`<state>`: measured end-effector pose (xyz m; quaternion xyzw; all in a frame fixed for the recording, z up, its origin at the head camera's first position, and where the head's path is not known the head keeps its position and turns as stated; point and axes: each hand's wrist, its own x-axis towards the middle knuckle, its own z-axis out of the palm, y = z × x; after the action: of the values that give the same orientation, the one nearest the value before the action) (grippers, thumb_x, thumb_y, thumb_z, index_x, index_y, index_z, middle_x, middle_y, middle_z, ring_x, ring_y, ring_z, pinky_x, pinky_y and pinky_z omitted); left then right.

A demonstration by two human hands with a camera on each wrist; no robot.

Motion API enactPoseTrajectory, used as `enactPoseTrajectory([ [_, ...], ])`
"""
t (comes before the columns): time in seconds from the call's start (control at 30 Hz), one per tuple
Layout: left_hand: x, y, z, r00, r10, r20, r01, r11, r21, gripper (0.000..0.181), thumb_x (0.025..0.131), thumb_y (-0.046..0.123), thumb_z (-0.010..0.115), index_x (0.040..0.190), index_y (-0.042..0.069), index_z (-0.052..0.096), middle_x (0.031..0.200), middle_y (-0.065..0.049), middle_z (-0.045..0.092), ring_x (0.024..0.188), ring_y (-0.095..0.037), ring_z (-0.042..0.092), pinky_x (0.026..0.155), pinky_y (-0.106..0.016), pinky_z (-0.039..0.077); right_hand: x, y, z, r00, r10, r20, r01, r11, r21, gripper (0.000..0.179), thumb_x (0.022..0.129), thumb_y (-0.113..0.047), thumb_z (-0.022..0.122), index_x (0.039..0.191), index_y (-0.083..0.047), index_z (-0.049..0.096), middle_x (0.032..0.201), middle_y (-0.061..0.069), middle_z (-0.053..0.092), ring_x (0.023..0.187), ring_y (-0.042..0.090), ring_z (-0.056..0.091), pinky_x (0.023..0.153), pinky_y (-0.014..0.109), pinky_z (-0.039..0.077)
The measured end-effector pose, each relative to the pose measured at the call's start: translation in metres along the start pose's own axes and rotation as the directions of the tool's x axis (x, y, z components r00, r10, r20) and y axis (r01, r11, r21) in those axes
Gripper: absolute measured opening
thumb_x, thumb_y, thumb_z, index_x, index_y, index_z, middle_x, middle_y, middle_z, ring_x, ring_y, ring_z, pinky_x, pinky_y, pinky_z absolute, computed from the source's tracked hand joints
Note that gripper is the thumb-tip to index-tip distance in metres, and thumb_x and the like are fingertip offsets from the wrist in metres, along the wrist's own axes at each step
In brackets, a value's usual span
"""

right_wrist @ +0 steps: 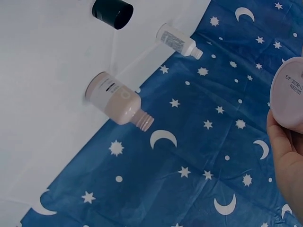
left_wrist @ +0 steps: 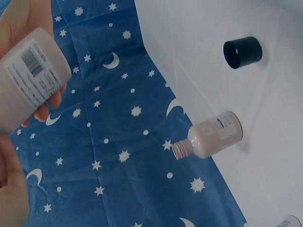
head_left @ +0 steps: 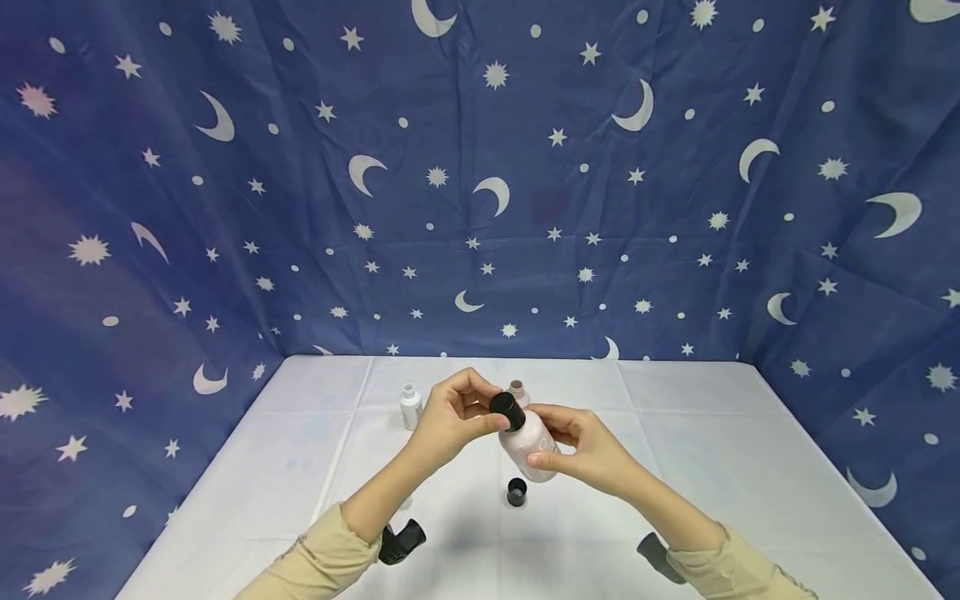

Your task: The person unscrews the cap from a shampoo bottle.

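Observation:
A pink bottle [head_left: 528, 450] is held tilted above the table by both hands. My left hand [head_left: 459, 410] pinches its black cap [head_left: 507, 409] between thumb and fingers. Around the bottle's body curls my right hand [head_left: 588, 450], thumb in front. The left wrist view shows the barcode label on the bottle [left_wrist: 35, 75]; its printed base faces the right wrist camera. Behind the hands stands an uncapped pink bottle [left_wrist: 213, 135], partly hidden in the head view. Below the held bottle, a loose black cap [head_left: 517, 492] sits on the table.
An uncapped white bottle [head_left: 410, 407] stands to the left on the white-covered table [head_left: 697, 433]. A small white object [head_left: 406, 503] lies beside the left forearm, partly hidden. Blue star-and-moon cloth [head_left: 480, 217] walls off the back and sides.

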<state>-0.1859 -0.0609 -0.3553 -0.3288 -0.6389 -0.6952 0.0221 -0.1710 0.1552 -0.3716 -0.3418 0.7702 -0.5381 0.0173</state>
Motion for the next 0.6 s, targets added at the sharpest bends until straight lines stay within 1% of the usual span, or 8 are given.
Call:
enactPoseTrajectory([
  [0.07,0.0009,0.0,0.0008,1.0,-0.01,-0.011,0.01,1.0,0.027,0.064,0.07,0.037,0.08,0.093,-0.015,0.051,0.087,0.011,0.063,0.079,-0.001,0.06,0.074,-0.014,0.053,0.0003,0.0004,0.0004,1.0,0.002,-0.001,-0.002,1.0,-0.002,0.049,0.083,-0.008,0.071,0.125,0.012,0.052,0.124,0.027,0.058,0.106,-0.003,0.058,0.091,0.014,0.049],
  [0.17,0.0038,0.0014,0.0019,0.999,-0.03,-0.019,0.031,0.998,0.06,0.061,0.07,0.036,0.081,0.093,-0.011,0.051,0.086,0.009,0.06,0.079,-0.002,0.059,0.075,-0.015,0.052,0.0007,0.001,-0.0012,1.0,0.007,-0.004,-0.007,1.0,-0.008,0.05,0.084,-0.009,0.071,0.125,0.012,0.052,0.124,0.027,0.058,0.106,-0.003,0.058,0.091,0.014,0.048],
  [0.23,0.0058,0.0023,0.0028,0.999,-0.025,-0.021,0.026,0.997,0.076,0.062,0.071,0.04,0.08,0.095,-0.009,0.052,0.087,0.007,0.059,0.08,-0.003,0.058,0.077,-0.016,0.052,0.0015,0.001,-0.0025,1.0,0.006,-0.003,-0.006,1.0,-0.011,0.05,0.084,-0.01,0.071,0.125,0.011,0.052,0.124,0.027,0.058,0.106,-0.003,0.058,0.091,0.014,0.048],
  [0.3,0.0064,0.0028,0.003,1.0,-0.01,-0.02,0.012,0.995,0.102,0.063,0.072,0.043,0.078,0.099,-0.008,0.053,0.093,0.005,0.057,0.085,-0.003,0.056,0.08,-0.017,0.052,0.0026,0.0007,-0.0035,1.0,0.006,0.0,-0.006,1.0,-0.011,0.05,0.084,-0.01,0.07,0.125,0.011,0.052,0.124,0.027,0.058,0.106,-0.002,0.059,0.091,0.014,0.048],
  [0.4,0.0056,0.0027,0.0019,1.0,0.02,-0.017,-0.018,0.99,0.143,0.066,0.073,0.047,0.075,0.108,-0.005,0.055,0.106,-0.005,0.055,0.097,-0.003,0.054,0.087,-0.019,0.05,0.0039,0.0004,-0.0049,1.0,0.01,0.001,-0.01,1.0,-0.017,0.05,0.084,-0.011,0.07,0.125,0.011,0.052,0.123,0.026,0.059,0.106,-0.001,0.06,0.09,0.015,0.049],
  [0.47,0.0038,0.0025,-0.0001,0.999,0.036,-0.005,-0.034,0.989,0.146,0.069,0.076,0.047,0.073,0.116,-0.005,0.053,0.118,-0.015,0.052,0.107,-0.002,0.051,0.092,-0.02,0.049,0.0041,0.0007,-0.0053,1.0,0.019,0.003,-0.018,1.0,-0.016,0.049,0.084,-0.011,0.07,0.125,0.011,0.052,0.123,0.026,0.059,0.105,0.0,0.06,0.09,0.015,0.049],
  [0.53,0.0018,0.0021,-0.0025,0.999,0.036,0.016,-0.038,0.992,0.122,0.068,0.081,0.044,0.07,0.123,-0.006,0.051,0.128,-0.024,0.049,0.114,-0.002,0.05,0.096,-0.02,0.048,0.0037,0.0013,-0.0052,1.0,0.028,0.003,-0.028,1.0,-0.013,0.049,0.085,-0.011,0.07,0.125,0.011,0.052,0.122,0.027,0.059,0.104,0.0,0.061,0.09,0.015,0.049],
  [0.6,0.0003,0.0014,-0.0049,0.999,0.025,0.041,-0.029,0.995,0.099,0.063,0.087,0.039,0.065,0.127,-0.007,0.048,0.132,-0.028,0.047,0.119,-0.002,0.051,0.098,-0.02,0.046,0.0031,0.0022,-0.0045,0.999,0.034,0.003,-0.034,0.999,-0.005,0.05,0.085,-0.01,0.07,0.125,0.012,0.052,0.122,0.027,0.059,0.104,-0.001,0.061,0.089,0.015,0.05],
])
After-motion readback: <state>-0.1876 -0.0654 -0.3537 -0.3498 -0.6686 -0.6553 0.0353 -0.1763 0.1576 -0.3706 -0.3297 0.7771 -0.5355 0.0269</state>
